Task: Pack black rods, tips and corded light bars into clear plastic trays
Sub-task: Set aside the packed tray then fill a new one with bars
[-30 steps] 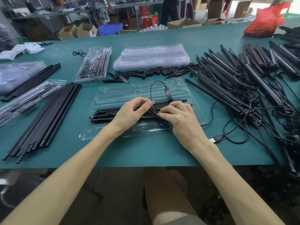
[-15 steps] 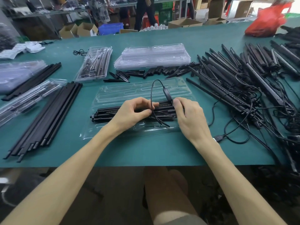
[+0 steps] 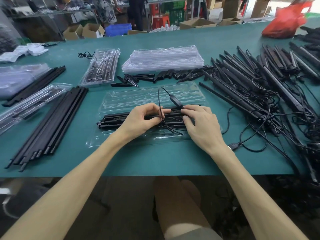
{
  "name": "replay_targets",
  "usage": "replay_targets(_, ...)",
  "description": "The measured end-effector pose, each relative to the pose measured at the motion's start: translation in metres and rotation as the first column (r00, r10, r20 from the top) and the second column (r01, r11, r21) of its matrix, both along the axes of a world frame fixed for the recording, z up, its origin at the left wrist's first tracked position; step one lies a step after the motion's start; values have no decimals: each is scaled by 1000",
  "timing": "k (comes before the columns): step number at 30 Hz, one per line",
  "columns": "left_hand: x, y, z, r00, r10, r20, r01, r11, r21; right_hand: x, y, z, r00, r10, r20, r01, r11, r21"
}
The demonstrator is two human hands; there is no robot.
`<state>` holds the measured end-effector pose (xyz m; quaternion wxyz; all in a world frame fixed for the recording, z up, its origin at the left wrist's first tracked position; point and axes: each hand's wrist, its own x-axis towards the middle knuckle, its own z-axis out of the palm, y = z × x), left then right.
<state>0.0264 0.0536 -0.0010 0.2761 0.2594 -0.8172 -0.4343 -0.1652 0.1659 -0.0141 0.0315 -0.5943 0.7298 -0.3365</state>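
Your left hand [image 3: 143, 118] pinches the looped cord [image 3: 159, 99] against the bundle of black bars [image 3: 114, 118] lying lengthwise in the open clear tray [image 3: 138, 97] on the green table [image 3: 155, 160], while your right hand [image 3: 200, 123] grips that bundle just beside the inline switch [image 3: 175, 101]

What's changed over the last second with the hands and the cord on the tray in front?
The right hand slid right, away from the left hand, and its fingertips now meet the inline switch on the cord. The left hand curled its fingers to pinch the cord. The light bars, the clear tray and the USB plug stayed put.
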Motion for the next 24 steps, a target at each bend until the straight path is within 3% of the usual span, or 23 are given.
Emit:
replay_targets(4,1,-1,-1,998,14,57,-13,1000,-16,1,5,5,991,11,131,7,991,-133)
replay_targets(9,0,1,-1,992,78,101,-76,997,-17,-3,9,12,951,-22,307,134,928,-348)
replay_targets(14,-1,4,4,978,100,181,-92,994,-51,-7,11,18,898,-50,437,260,862,-435)
replay_targets(17,-1,5,6,978,111,175,-112,994,-5,-11,8,27,885,-33,465,282,831,-478)
replay_targets(20,1,6,6,962,118,245,-104,992,-69,-13,2,39,887,11,463,273,795,-542)
replay_targets(24,1,5,4,950,140,278,-105,985,-136,-5,0,48,947,46,319,167,777,-607)
